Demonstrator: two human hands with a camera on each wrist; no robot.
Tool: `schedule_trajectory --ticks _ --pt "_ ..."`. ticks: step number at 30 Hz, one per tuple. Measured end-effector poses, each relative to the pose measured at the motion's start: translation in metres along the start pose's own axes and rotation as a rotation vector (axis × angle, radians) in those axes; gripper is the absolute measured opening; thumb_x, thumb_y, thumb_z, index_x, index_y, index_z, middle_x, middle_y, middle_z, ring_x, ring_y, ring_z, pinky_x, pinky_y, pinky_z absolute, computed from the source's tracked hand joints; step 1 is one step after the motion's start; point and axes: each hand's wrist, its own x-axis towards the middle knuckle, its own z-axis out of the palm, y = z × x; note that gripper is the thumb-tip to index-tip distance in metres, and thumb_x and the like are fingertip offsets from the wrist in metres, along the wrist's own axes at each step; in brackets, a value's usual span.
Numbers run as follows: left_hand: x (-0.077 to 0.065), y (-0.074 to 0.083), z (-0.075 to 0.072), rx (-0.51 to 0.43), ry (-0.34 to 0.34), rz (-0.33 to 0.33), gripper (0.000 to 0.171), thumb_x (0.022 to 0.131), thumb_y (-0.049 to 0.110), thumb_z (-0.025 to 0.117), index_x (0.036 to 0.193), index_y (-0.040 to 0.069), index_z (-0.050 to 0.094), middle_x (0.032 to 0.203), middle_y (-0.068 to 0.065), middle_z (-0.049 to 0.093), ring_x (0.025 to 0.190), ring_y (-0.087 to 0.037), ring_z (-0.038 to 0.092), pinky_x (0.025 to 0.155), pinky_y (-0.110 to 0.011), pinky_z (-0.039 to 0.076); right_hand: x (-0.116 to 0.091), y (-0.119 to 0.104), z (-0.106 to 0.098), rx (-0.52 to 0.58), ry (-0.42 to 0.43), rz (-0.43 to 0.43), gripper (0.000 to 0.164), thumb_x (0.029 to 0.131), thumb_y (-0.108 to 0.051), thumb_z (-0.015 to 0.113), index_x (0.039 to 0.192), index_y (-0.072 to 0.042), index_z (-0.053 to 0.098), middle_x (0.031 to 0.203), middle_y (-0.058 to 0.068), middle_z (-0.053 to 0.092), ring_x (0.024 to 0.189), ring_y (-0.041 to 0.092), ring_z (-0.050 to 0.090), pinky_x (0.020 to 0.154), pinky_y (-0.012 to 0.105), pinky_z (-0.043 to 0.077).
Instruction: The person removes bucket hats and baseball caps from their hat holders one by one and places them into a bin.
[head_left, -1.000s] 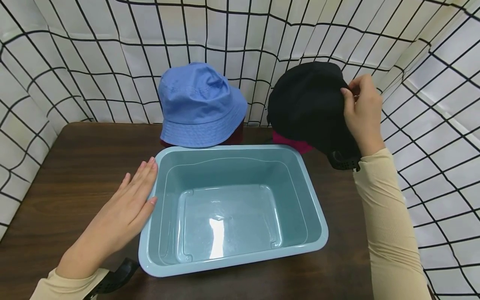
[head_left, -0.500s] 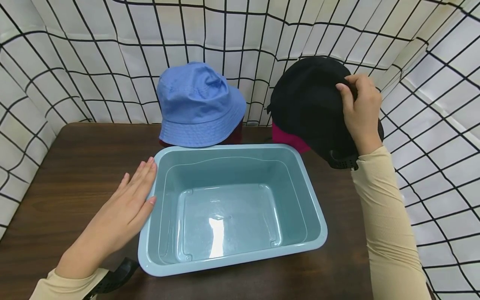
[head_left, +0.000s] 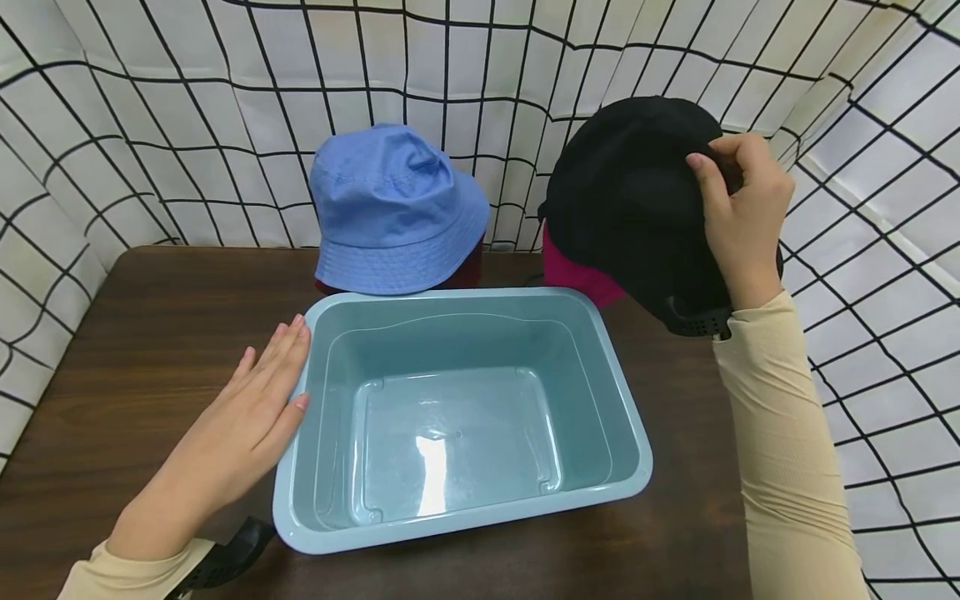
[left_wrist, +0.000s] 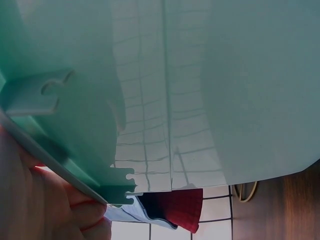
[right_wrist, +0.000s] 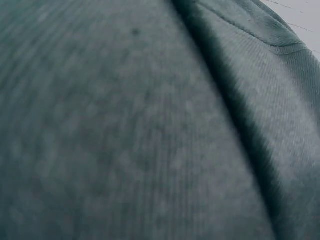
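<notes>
In the head view my right hand (head_left: 750,212) pinches a black cap (head_left: 637,192) by its upper right part, thumb and fingertips at the cloth. The cap is tilted and hides much of a magenta hat (head_left: 573,267) behind it. Dark fabric of the cap fills the right wrist view at close range. My left hand (head_left: 240,421) lies with straight fingers along the left rim of a light blue plastic basin (head_left: 465,517). From the left wrist view, the basin's outer wall (left_wrist: 190,100) shows, with fingers (left_wrist: 85,215) against its rim.
A blue bucket hat (head_left: 397,212) sits behind the basin on top of a dark red hat (head_left: 468,271). Everything stands on a dark brown wooden table (head_left: 165,308). Black wire grid panels (head_left: 446,100) with white sheeting behind enclose the back and sides.
My right hand has risen and shifted slightly right, drawing the black cap up and exposing more of the magenta hat. My left hand and the basin stay in place.
</notes>
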Motion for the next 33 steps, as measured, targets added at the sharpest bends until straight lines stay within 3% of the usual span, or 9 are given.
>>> schedule_trajectory --ticks 4,6,13,17,21,24,29,33 --pt "0.000 0.000 0.000 0.001 0.004 -0.001 0.064 0.098 0.018 0.044 0.150 0.002 0.011 0.157 -0.014 0.011 0.144 -0.022 0.005 0.115 -0.042 0.000 -0.001 -0.005 -0.005 0.021 -0.004 -0.025 0.029 0.086 -0.015 0.069 0.090 0.012 0.060 0.081 -0.025 0.040 0.073 -0.006 0.041 0.066 0.015 0.032" --pt "0.000 0.000 0.000 0.002 0.005 -0.002 0.064 0.098 0.018 0.044 0.150 0.002 0.011 0.157 -0.013 0.011 0.144 -0.022 0.006 0.115 -0.043 0.001 -0.001 -0.009 -0.007 0.034 -0.020 -0.035 0.027 0.086 -0.013 0.069 0.088 0.012 0.059 0.081 -0.023 0.042 0.075 -0.005 0.042 0.067 0.014 0.034" --pt "0.000 0.001 -0.001 0.010 0.006 -0.005 0.064 0.098 0.018 0.044 0.150 0.002 0.011 0.157 -0.013 0.011 0.144 -0.021 0.005 0.115 -0.043 0.001 -0.005 -0.035 -0.012 0.098 -0.135 -0.124 0.016 0.084 -0.001 0.069 0.086 0.012 0.059 0.080 0.012 0.058 0.075 -0.004 0.047 0.066 0.010 0.039" --pt "0.000 0.001 -0.001 0.014 0.006 -0.006 0.064 0.099 0.020 0.043 0.151 0.003 0.010 0.157 -0.011 0.010 0.144 -0.021 0.005 0.115 -0.043 0.001 -0.008 -0.053 -0.016 0.129 -0.179 -0.246 0.013 0.080 0.005 0.070 0.085 0.010 0.059 0.077 0.019 0.058 0.072 0.000 0.048 0.067 0.011 0.038" --pt "-0.001 0.001 -0.002 0.013 0.005 -0.008 0.064 0.099 0.020 0.043 0.151 0.003 0.010 0.157 -0.009 0.008 0.144 -0.021 0.005 0.115 -0.042 0.001 -0.010 -0.072 -0.018 0.178 -0.234 -0.372 0.016 0.075 0.009 0.073 0.084 0.008 0.059 0.074 0.019 0.057 0.065 0.012 0.050 0.066 0.013 0.037" --pt "-0.001 0.001 -0.002 0.012 0.007 -0.008 0.064 0.098 0.019 0.043 0.151 0.003 0.010 0.157 -0.010 0.009 0.144 -0.021 0.005 0.115 -0.043 0.001 -0.014 -0.086 -0.018 0.212 -0.304 -0.419 0.019 0.073 0.009 0.074 0.083 0.007 0.058 0.072 0.016 0.056 0.063 0.016 0.051 0.066 0.014 0.037" --pt "-0.001 0.001 -0.002 0.016 0.007 -0.009 0.064 0.098 0.019 0.043 0.151 0.002 0.011 0.157 -0.011 0.009 0.144 -0.021 0.005 0.115 -0.042 0.001 -0.025 -0.102 -0.013 0.285 -0.465 -0.447 0.022 0.084 -0.015 0.069 0.083 0.003 0.057 0.073 0.010 0.056 0.066 0.015 0.051 0.066 0.014 0.040" --pt "-0.001 0.001 -0.002 0.016 0.001 -0.019 0.063 0.099 0.020 0.042 0.151 0.003 0.011 0.157 -0.012 0.010 0.144 -0.023 0.006 0.115 -0.042 0.000 -0.034 -0.111 -0.003 0.329 -0.602 -0.485 0.021 0.080 -0.012 0.074 0.084 -0.001 0.057 0.072 0.006 0.053 0.066 0.011 0.049 0.063 0.017 0.041"
